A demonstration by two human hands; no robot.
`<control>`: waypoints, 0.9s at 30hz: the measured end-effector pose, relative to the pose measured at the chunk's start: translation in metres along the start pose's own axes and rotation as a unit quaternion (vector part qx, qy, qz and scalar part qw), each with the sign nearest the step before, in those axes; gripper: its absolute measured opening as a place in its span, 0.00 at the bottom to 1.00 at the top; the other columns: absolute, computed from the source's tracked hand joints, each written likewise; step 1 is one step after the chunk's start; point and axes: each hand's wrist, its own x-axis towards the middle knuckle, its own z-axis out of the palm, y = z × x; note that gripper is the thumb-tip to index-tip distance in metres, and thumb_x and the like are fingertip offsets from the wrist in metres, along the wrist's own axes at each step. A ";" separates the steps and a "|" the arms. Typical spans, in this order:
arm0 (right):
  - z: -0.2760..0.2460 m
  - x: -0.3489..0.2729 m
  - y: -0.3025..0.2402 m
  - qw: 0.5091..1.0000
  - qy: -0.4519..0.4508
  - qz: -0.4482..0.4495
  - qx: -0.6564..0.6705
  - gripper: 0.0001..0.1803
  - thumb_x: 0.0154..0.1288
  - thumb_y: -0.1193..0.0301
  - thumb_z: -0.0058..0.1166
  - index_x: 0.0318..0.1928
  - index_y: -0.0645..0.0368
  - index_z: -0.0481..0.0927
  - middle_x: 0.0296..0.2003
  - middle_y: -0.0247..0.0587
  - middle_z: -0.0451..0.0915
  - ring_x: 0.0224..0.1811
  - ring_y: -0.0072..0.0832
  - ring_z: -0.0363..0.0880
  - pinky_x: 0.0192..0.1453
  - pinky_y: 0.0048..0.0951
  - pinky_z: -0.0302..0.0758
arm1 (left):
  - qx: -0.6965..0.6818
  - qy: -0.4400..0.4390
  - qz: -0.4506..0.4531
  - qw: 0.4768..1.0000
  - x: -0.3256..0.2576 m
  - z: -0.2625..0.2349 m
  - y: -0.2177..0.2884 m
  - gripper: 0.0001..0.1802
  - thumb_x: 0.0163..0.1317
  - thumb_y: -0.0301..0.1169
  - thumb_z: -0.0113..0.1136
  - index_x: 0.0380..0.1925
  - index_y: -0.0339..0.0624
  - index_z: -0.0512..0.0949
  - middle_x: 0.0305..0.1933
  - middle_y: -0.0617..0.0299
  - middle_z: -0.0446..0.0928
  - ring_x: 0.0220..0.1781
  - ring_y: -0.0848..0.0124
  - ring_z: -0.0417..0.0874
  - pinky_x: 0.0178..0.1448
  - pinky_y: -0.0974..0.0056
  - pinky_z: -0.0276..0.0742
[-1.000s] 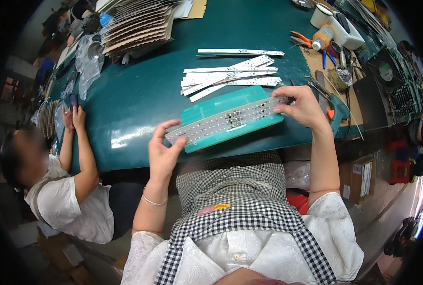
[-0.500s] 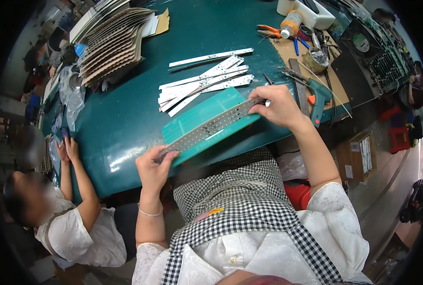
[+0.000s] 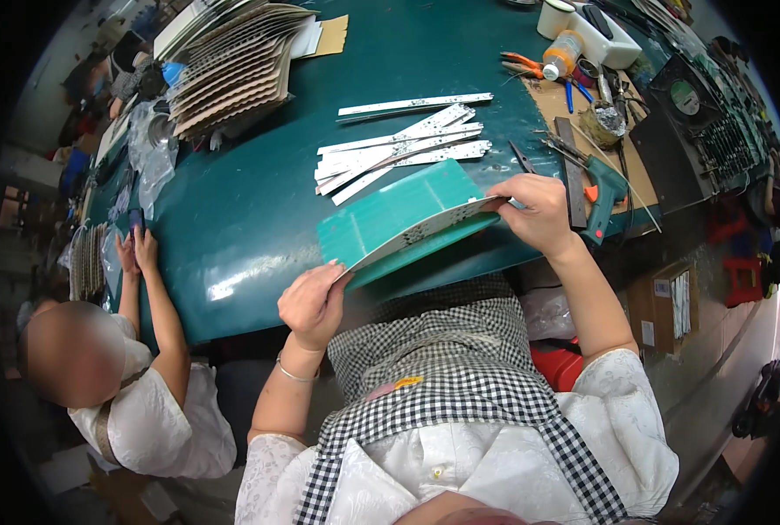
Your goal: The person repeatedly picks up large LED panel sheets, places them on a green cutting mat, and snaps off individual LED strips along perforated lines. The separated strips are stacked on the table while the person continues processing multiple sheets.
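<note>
A thin, narrow panel [image 3: 425, 227] with dark spots, like a circuit-board sheet, spans the space between my two hands and bows slightly. My left hand [image 3: 311, 304] pinches its near left end. Its right end is closed in the fingers of my right hand [image 3: 537, 213]. The panel is above a flat green plastic piece [image 3: 390, 206] near the table's front edge. Just beyond lie several loose white strips [image 3: 390, 150] with black marks, some of them crossing one another.
To the right are a green glue gun [image 3: 607, 192], orange-handled pliers [image 3: 523, 64] and an orange bottle [image 3: 563, 54]. Corrugated sheets [image 3: 237, 74] are stacked at the far left of the green table [image 3: 250, 201]. A co-worker [image 3: 153, 402] sits at the left, holding a phone-like object.
The panel has tilted, so its dotted face is now seen at a steeper angle and it looks bent. My left hand has turned over its end. The whole view has shifted slightly.
</note>
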 end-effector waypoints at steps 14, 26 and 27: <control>0.007 -0.001 0.000 0.978 -0.021 0.173 0.115 0.10 0.44 0.86 0.61 0.31 0.64 0.83 0.29 0.42 0.84 0.32 0.25 0.83 0.36 0.26 0.79 | -0.109 -0.025 -0.122 0.986 -0.007 0.000 -0.014 0.11 0.50 0.13 0.62 0.35 0.32 0.82 0.31 0.52 0.84 0.32 0.64 0.86 0.40 0.67 0.82; 0.014 0.039 0.052 0.914 -0.053 0.347 0.202 0.07 0.52 0.77 0.66 0.33 0.64 0.85 0.28 0.35 0.83 0.32 0.19 0.78 0.39 0.23 0.74 | -0.276 0.130 -0.349 0.886 0.023 -0.052 -0.007 0.07 0.60 0.22 0.63 0.37 0.29 0.80 0.33 0.57 0.82 0.34 0.71 0.83 0.45 0.66 0.78; 0.018 0.046 0.067 0.916 -0.061 0.348 0.188 0.08 0.52 0.76 0.66 0.34 0.64 0.85 0.29 0.35 0.84 0.32 0.19 0.78 0.40 0.24 0.74 | -0.276 0.110 -0.352 0.888 0.023 -0.055 -0.008 0.07 0.60 0.23 0.63 0.37 0.29 0.80 0.32 0.58 0.82 0.34 0.71 0.83 0.45 0.67 0.78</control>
